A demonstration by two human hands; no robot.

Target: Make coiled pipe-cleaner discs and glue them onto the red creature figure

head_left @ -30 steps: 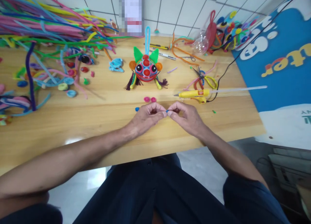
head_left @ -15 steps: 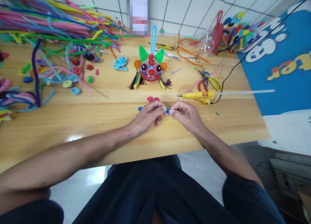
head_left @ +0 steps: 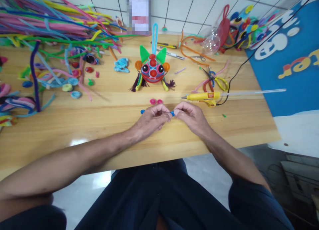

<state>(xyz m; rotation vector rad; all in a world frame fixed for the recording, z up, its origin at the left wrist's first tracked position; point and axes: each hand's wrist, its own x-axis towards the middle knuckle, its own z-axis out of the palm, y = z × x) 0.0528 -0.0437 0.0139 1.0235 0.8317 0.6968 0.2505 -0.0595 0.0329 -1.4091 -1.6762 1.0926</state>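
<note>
Between the fingertips of my left hand [head_left: 155,118] and my right hand [head_left: 188,117] is a small blue piece of pipe cleaner [head_left: 172,113], mostly covered by the fingers. Both hands pinch it just above the table. Another small blue piece [head_left: 143,112] lies beside my left knuckles. Two pink coiled discs [head_left: 156,101] rest just beyond the hands. Farther back sits a colourful animal-head ornament [head_left: 152,68] with green ears, black eyes, tassels and a light blue loop on top.
A yellow glue gun [head_left: 204,96] with a clear stick lies to the right, its cord running back. Behind it are scissors [head_left: 215,78]. Pipe cleaners [head_left: 57,20] heap up at the back left. A clear plastic ball [head_left: 211,45] stands at the back right.
The view has shifted slightly. My left fingers have curled in closer under the blue piece; both hands still pinch it in nearly the same place.
</note>
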